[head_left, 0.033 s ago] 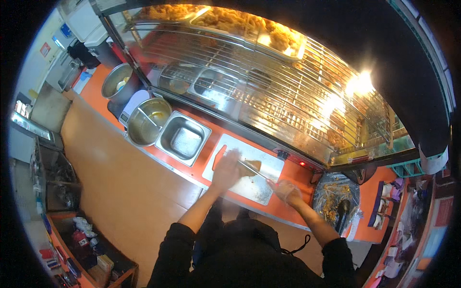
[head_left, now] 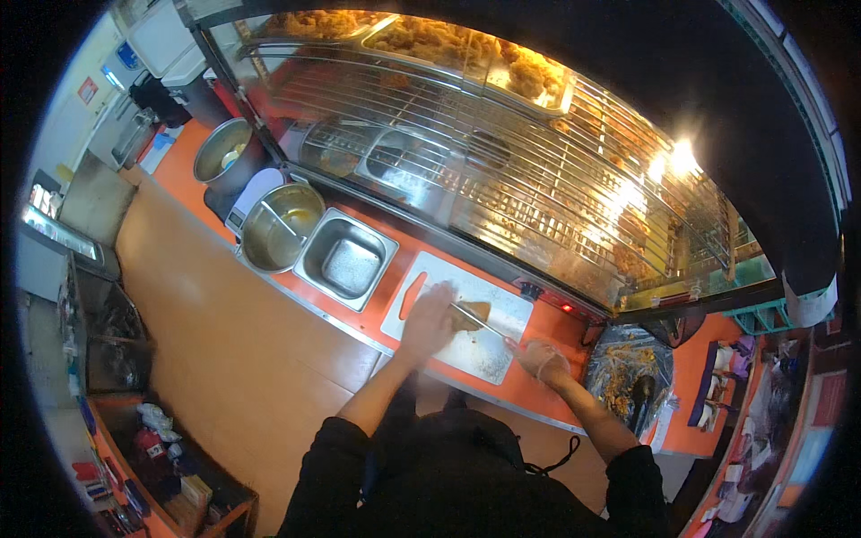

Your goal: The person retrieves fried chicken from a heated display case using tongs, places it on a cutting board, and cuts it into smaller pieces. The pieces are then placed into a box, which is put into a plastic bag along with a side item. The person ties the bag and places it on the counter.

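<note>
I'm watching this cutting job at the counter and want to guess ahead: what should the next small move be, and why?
Probably draw the knife down through the brown piece of food on the white cutting board. The left hand already presses on that piece, and the right hand holds the knife with its blade lying across it, so both seem set for a cut.
</note>
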`<state>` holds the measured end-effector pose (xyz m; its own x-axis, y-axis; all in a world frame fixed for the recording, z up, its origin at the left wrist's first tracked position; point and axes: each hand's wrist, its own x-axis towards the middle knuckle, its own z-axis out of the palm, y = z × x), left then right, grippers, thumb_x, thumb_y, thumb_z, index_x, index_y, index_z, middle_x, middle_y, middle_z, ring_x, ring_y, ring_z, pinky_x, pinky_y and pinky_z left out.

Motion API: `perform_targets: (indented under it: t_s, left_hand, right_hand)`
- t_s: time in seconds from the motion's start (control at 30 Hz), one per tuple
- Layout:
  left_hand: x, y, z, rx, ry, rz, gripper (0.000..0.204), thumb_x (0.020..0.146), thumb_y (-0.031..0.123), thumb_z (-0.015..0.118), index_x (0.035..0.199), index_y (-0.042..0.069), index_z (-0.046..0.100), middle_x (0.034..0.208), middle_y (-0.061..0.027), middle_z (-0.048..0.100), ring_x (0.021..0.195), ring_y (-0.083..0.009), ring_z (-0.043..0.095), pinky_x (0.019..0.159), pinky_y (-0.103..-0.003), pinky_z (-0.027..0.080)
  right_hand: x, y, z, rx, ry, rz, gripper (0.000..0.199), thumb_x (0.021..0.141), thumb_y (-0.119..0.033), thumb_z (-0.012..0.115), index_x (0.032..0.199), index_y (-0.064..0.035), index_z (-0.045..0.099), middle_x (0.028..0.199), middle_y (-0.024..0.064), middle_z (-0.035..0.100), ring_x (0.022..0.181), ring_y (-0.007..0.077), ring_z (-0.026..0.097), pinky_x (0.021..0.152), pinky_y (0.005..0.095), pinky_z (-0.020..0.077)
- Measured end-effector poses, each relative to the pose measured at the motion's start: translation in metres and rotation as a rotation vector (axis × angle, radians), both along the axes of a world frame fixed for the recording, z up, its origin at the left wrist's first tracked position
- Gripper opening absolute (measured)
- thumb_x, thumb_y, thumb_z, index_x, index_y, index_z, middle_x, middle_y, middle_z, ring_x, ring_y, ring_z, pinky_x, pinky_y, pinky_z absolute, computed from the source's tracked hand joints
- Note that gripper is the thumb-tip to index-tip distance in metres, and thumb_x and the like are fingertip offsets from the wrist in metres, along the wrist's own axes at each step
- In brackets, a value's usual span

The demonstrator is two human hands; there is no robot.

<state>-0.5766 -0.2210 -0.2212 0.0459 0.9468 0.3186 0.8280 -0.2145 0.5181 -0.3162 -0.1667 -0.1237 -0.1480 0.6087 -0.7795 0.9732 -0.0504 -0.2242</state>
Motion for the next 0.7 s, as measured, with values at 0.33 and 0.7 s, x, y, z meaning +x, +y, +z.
perform_targets:
  t_s: [0.33,0.7]
  left_hand:
    - [-0.011,0.033,0.032,0.09,0.056,-0.05,0.057,0.093,0.019,0.048,0.145,-0.003,0.039,0.151,-0.0223,0.039,0.139,-0.0348,0.04,0.117,-0.046,0.027]
    - [0.007,0.041,-0.011,-0.02,-0.018,0.044,0.064,0.087,0.022,0.056,0.144,-0.001,0.039,0.151,-0.022,0.037,0.141,-0.0378,0.034,0.115,-0.049,0.029]
  right_hand:
    - [-0.006,0.03,0.027,0.073,-0.073,0.061,0.093,0.09,-0.078,0.027,0.102,0.0037,0.07,0.104,0.0304,0.067,0.107,0.0388,0.064,0.094,0.0487,0.0467]
    - [0.01,0.031,-0.024,0.16,0.011,0.15,0.084,0.092,-0.075,0.031,0.104,-0.0018,0.07,0.101,0.0272,0.067,0.095,0.04,0.065,0.091,0.0495,0.0468]
